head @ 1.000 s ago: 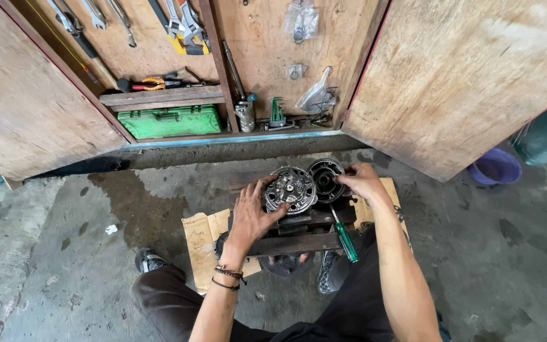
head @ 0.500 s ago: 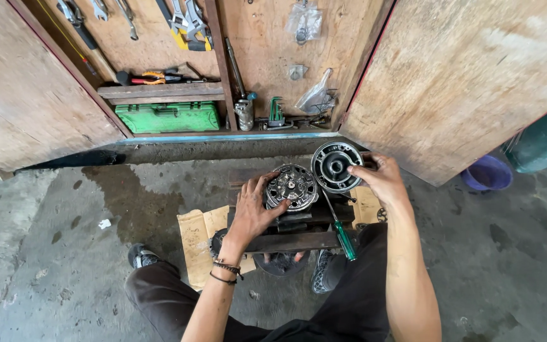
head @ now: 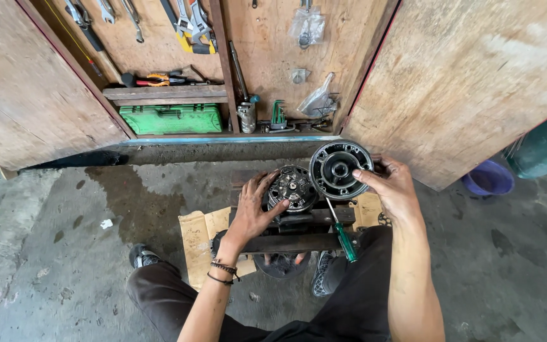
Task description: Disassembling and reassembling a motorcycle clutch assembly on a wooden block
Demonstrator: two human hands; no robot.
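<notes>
In the head view, the right hand (head: pixel 392 190) is gripping a round black metal disc (head: pixel 341 169) by its right edge, holding it tilted up just above and to the right of a round grey mechanical assembly (head: pixel 291 187). The fingers behind the disc are hidden. The left hand (head: pixel 251 212) is lying spread over the left side of the assembly, fingers curled around its rim, covering part of it. The assembly is sitting on a dark metal stand (head: pixel 299 231) whose lower part is disappearing behind the person's knees; what lies under it is hard to make out. A green-handled screwdriver (head: pixel 342 230) is resting against the stand, tip pointing up toward the disc. Flattened brown cardboard (head: pixel 199 240) is lying on the concrete floor beneath, half covered.

Behind, an open wooden cabinet is showing a flat green plastic case (head: pixel 171 118) under a shelf, and two clear plastic bags (head: pixel 306 25) hanging on the back panel, their contents unclear. The hanging tools are being cut off by the top edge. A purple tub (head: pixel 489 178) is standing at the right.
</notes>
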